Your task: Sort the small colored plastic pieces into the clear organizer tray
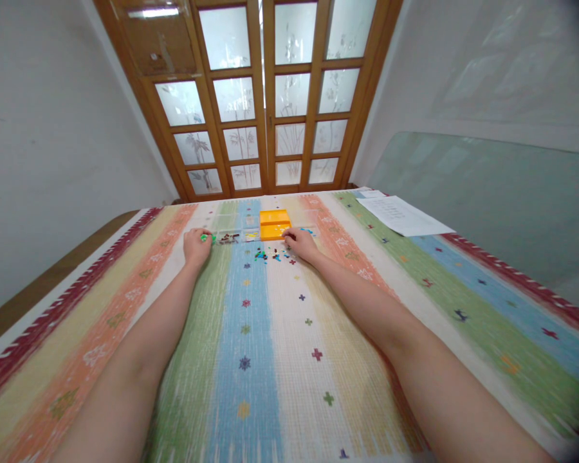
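Both my arms reach far across a striped, many-coloured cloth (270, 347). My left hand (196, 245) rests at the left end of a clear compartment tray (231, 236), fingers curled around small green pieces (205, 238). My right hand (301, 243) lies just right of an orange tray (274, 224), fingertips pinched together at a scatter of small coloured pieces (270, 254) on the cloth. What the right fingers hold is too small to make out. The clear tray's compartments hold dark and yellow pieces.
A white printed sheet (401, 215) lies on the cloth at the far right. Behind the table stands a wooden door with frosted glass panes (265, 96). A pane of glass (487, 199) leans along the right wall. The table's left edge shows bare wood (38, 289).
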